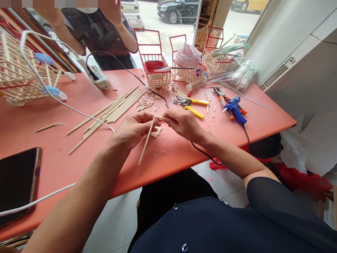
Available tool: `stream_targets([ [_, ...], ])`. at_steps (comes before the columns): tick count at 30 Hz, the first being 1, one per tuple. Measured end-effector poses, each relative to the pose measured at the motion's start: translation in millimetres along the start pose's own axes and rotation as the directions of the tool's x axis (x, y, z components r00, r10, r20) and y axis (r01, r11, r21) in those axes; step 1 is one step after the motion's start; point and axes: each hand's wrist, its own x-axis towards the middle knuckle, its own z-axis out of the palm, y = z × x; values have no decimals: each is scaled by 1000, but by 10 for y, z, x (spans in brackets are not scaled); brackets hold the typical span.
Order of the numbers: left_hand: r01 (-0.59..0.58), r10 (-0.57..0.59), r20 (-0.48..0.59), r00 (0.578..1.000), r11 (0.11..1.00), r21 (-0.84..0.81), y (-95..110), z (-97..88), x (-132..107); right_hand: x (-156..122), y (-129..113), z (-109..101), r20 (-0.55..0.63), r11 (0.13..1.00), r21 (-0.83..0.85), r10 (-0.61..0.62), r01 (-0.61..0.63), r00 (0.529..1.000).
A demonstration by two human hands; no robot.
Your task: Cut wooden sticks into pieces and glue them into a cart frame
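My left hand (135, 129) pinches a thin wooden stick (146, 143) that slants down toward the table's near edge. In my right hand (184, 123), closed fingers grip a short wooden stick (159, 117), whose far end meets the upper end of the longer one at an angle. Whether the two are joined, I cannot tell. Just beneath my hands lies a small row of short stick pieces (157, 132). Long wooden sticks (116, 107) are heaped beyond my left hand. Yellow-handled wire strippers (193, 105) rest beyond my right hand.
A blue glue gun (235, 109) and orange-handled pliers (220, 98) lie at the right. Small stick-built carts (158, 77) stand at the back, a larger one (23, 77) at the left. A phone (19, 179), white cable (63, 107) and power strip (97, 77) occupy the left. Another person (105, 42) appears beyond the table.
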Motion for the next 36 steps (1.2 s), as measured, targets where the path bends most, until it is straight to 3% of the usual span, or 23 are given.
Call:
stream_targets([
  [10, -57, 59, -50, 997, 998, 39, 75, 32, -31, -7, -5, -8, 1, 1000, 25, -5, 5, 1000],
  [15, -90, 110, -105, 988, 980, 175, 153, 86, -82, -4, 13, 1, 9, 1000, 14, -14, 14, 1000],
  [24, -169, 196, -79, 977, 949, 266, 140, 73, -73, -8, 21, 0, 15, 1000, 0, 10, -10, 1000],
  [32, -258, 321, -47, 946, 832, 492, 130, 80, -79, -8, 37, 9, 20, 1000, -17, -6, 7, 1000],
  [36, -313, 420, -13, 908, 697, 645, 123, 88, -110, -12, 33, 11, 30, 1000, -18, 14, -14, 999],
])
